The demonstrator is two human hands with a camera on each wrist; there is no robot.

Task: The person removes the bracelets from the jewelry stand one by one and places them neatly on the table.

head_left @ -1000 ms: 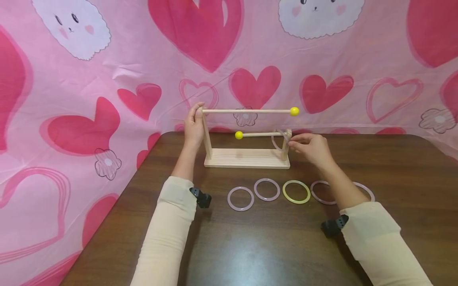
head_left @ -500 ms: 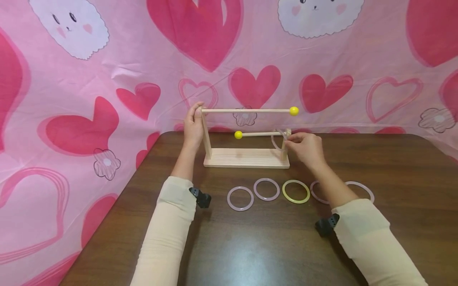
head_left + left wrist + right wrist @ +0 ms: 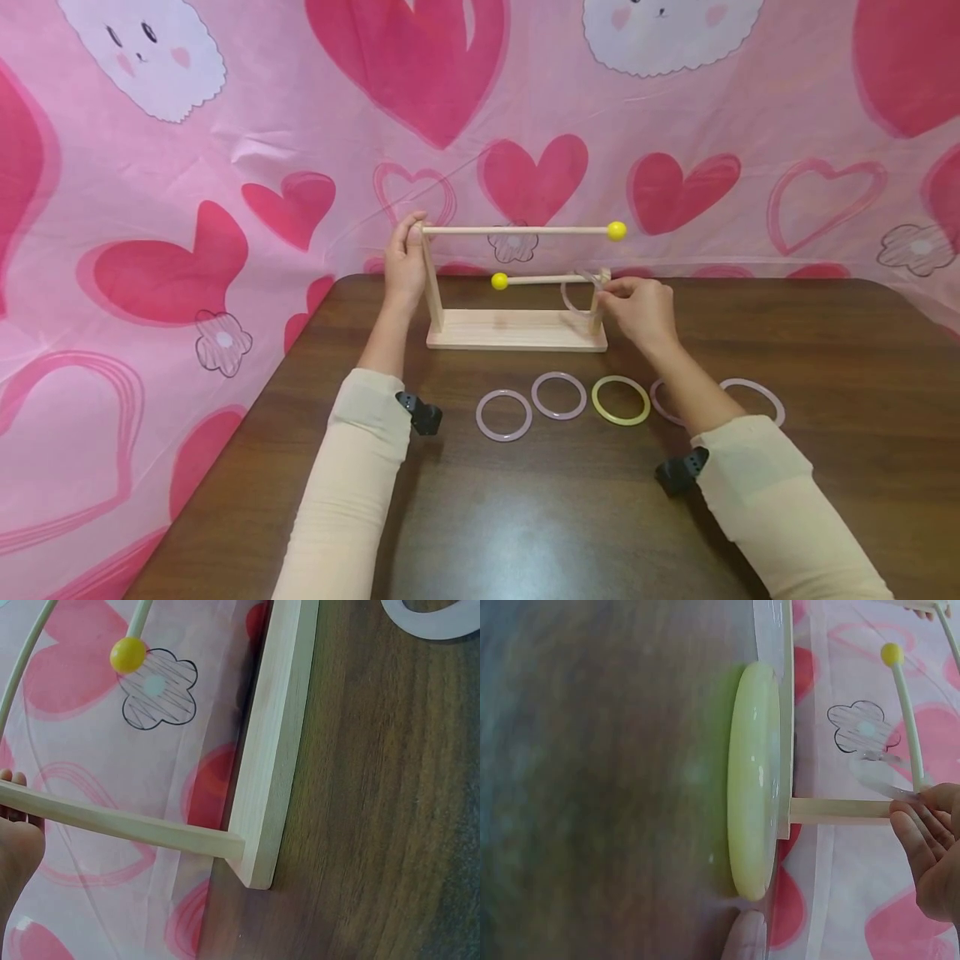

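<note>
A wooden stand point(image 3: 517, 330) has a taller left post with an upper rod point(image 3: 517, 231) and a shorter right post with a lower rod point(image 3: 532, 280). Yellow balls cap both rods. My left hand point(image 3: 405, 265) grips the top of the left post point(image 3: 120, 823). My right hand point(image 3: 647, 315) pinches a pale translucent ring point(image 3: 567, 303) between thumb and fingers, beside the top of the right post. The ring hangs around the lower rod at its post end; whether a second ring is there I cannot tell. In the right wrist view this ring point(image 3: 889, 787) looks blurred.
In front of the stand, several rings lie in a row on the brown table point(image 3: 525, 517): pale purple ones, such as the leftmost ring point(image 3: 480, 417), and a yellow-green ring point(image 3: 621, 422). My right forearm partly covers those on the right. A pink heart-patterned cloth point(image 3: 300, 125) hangs behind.
My right hand has moved slightly left, toward the right post, with the pinched ring. The ring's lower part has swung a little left. My left hand keeps its grip on the left post.
</note>
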